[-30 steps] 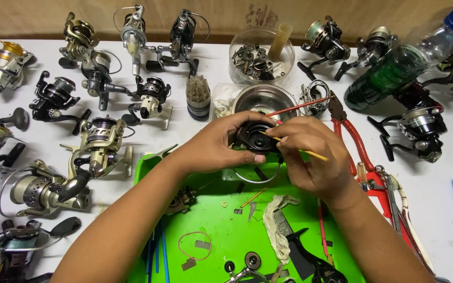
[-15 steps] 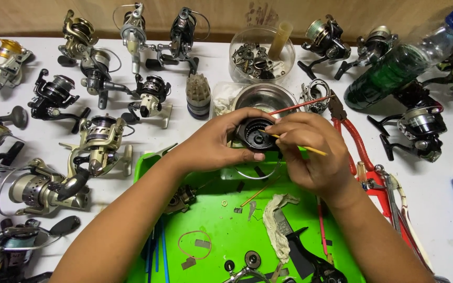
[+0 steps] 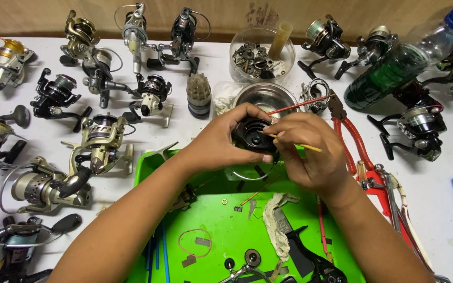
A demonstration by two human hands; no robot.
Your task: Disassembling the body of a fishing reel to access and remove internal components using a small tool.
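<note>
Hands meet over the green tray (image 3: 213, 209): left hand (image 3: 221, 144) grips a black reel part (image 3: 255, 137), right hand (image 3: 310, 152) pinches a yellow stick (image 3: 302, 147) against it; steel bowl (image 3: 266, 97) just behind, red pliers (image 3: 349, 131) right, fishing reels (image 3: 98, 139) crowding left.

Both bare forearms enter from the lower edge and converge above the green tray (image 3: 211, 209). Left hand (image 3: 221, 144): fingers curled, thumb extended rightward, closed in a grip. Right hand (image 3: 310, 152): fingers pinched together at its left side, wrist bent, touching the left hand's fingertips.
</note>
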